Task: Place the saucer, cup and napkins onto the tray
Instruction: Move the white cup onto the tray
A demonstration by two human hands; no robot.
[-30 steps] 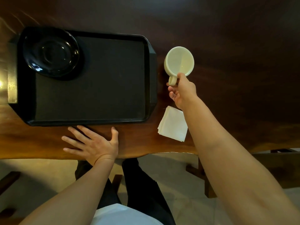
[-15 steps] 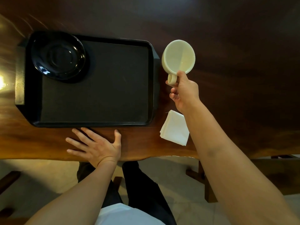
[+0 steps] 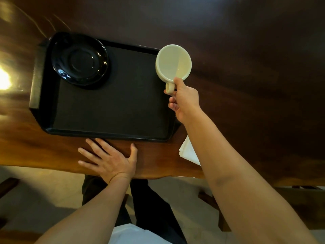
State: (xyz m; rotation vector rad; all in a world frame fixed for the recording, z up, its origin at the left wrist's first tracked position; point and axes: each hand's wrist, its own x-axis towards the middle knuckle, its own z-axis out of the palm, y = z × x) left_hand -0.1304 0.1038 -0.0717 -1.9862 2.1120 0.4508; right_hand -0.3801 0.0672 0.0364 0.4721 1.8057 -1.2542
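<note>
A black tray [image 3: 112, 110] lies on the dark wooden table. A glossy black saucer [image 3: 79, 59] sits in its far left corner. My right hand [image 3: 184, 101] grips the handle of a cream cup [image 3: 173, 62], holding it in the air over the tray's far right corner and rim. White folded napkins [image 3: 187, 151] lie on the table by the tray's near right corner, partly hidden by my right forearm. My left hand [image 3: 109, 159] rests flat with fingers spread on the table just in front of the tray's near edge.
The wooden table [image 3: 255, 85] stretches dark and bare to the right of the tray. Its near edge runs just behind my left wrist. A bright light reflection [image 3: 4, 80] glares on the table at the far left. Bench parts [image 3: 299, 205] show below the table.
My right hand has lifted the cup off the table and carried it left, from beside the tray to over the tray's right rim. My left hand has stayed flat on the table.
</note>
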